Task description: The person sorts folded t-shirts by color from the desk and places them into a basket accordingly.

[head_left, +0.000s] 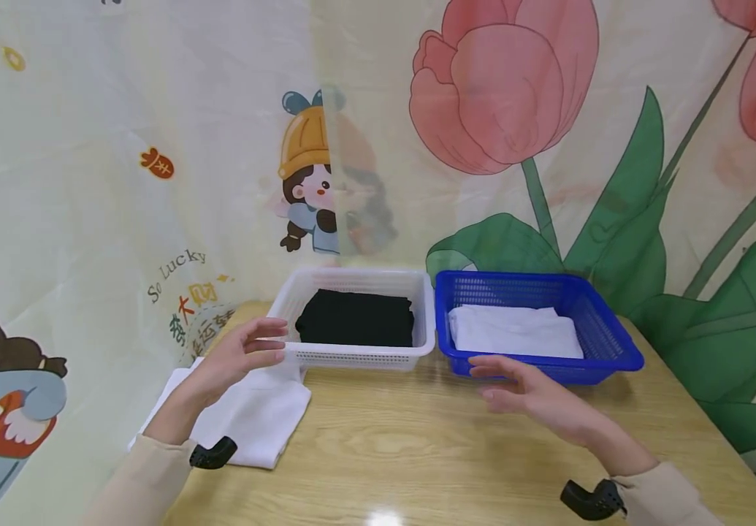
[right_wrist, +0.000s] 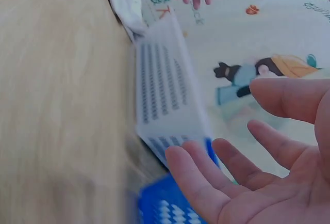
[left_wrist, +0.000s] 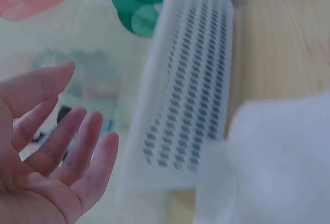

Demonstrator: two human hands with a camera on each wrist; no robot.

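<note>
My left hand (head_left: 236, 361) hovers by the near left corner of the white basket (head_left: 358, 354), over a piece of white cloth (head_left: 256, 413) lying on the table. Its fingers (left_wrist: 90, 152) are spread and loosely bent, with nothing between them. Near the front rim of the blue basket (head_left: 516, 369) is my right hand (head_left: 529, 394), also empty, its fingers (right_wrist: 237, 167) relaxed and apart. A folded black cloth (head_left: 356, 318) lies inside the white basket. Inside the blue one lies a folded white cloth (head_left: 516, 331).
Both baskets stand side by side toward the back of the wooden table (head_left: 378, 438). Behind them hangs a printed curtain (head_left: 378, 204) with tulips and cartoon figures. Each wrist carries a black camera mount (head_left: 213, 453).
</note>
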